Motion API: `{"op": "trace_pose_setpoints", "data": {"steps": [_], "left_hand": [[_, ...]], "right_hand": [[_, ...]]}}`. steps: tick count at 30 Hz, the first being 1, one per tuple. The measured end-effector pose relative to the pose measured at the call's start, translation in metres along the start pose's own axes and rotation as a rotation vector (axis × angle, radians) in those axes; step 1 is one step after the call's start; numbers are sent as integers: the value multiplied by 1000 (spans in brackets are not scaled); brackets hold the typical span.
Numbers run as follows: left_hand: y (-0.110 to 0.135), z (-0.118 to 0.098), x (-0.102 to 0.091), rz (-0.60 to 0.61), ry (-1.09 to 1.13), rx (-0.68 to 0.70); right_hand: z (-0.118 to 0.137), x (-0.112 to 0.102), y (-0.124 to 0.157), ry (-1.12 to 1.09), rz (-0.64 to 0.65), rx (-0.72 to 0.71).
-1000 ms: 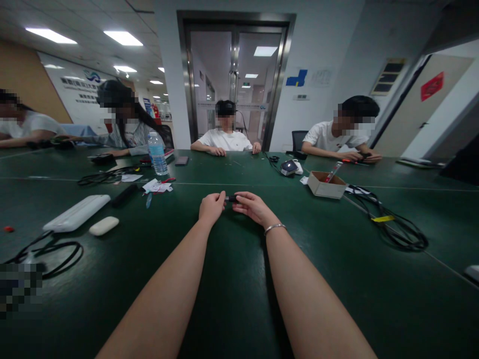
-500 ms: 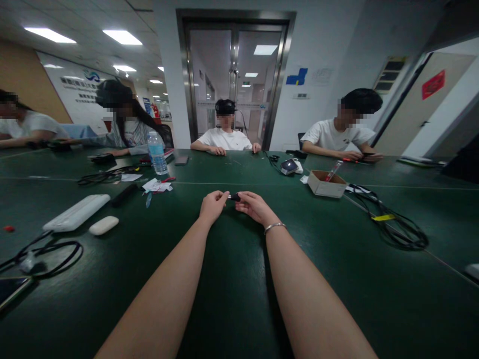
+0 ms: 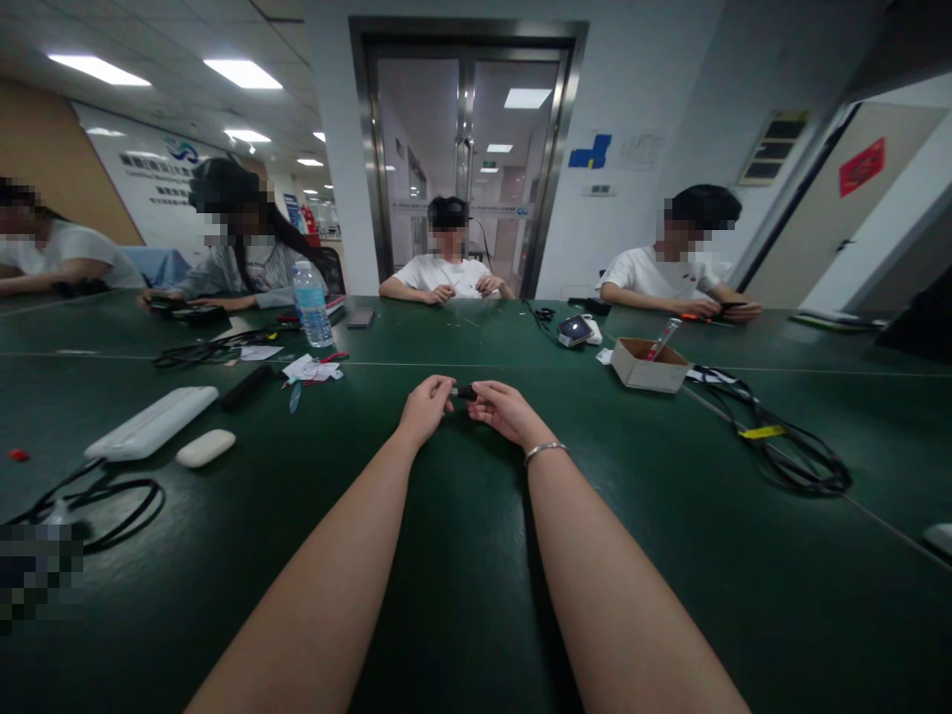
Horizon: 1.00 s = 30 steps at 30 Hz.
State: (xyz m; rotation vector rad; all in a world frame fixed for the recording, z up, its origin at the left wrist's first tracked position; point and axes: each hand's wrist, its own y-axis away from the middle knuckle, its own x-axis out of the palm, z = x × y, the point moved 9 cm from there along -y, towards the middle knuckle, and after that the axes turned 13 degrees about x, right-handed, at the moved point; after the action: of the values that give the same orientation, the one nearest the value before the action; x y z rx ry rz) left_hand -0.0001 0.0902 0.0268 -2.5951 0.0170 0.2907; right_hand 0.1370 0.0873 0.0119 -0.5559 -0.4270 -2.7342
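Note:
A small black stick with a silvery end [image 3: 466,393] is held level between my two hands, just above the green table [image 3: 461,535]. My left hand [image 3: 425,411] pinches the silvery end at the left between thumb and fingers. The black end at the right is gripped by my right hand [image 3: 506,413], whose fingers are curled. Fingertips cover part of the stick, so its exact kind cannot be made out.
To the left lie a white power bank [image 3: 153,424], a white rounded case [image 3: 206,448] and black cables. A water bottle [image 3: 312,305] stands farther back. At right are a cardboard box [image 3: 650,369] and a coiled black cable [image 3: 799,461]. Several people sit around the table.
The fingers of my left hand have shifted slightly at the silvery end; my right hand stays put. The person opposite has lifted both hands, and the person at far right has leaned left.

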Motion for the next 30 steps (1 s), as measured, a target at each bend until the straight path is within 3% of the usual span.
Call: {"op": "trace_pose_setpoints", "data": {"steps": [17, 30], "left_hand": [[-1, -1, -7, -71, -1, -28], [0, -1, -3, -35, 54, -45]], "right_hand": [[-1, -1, -2, 10, 19, -6], [-1, 1, -1, 19, 30, -4]]}}
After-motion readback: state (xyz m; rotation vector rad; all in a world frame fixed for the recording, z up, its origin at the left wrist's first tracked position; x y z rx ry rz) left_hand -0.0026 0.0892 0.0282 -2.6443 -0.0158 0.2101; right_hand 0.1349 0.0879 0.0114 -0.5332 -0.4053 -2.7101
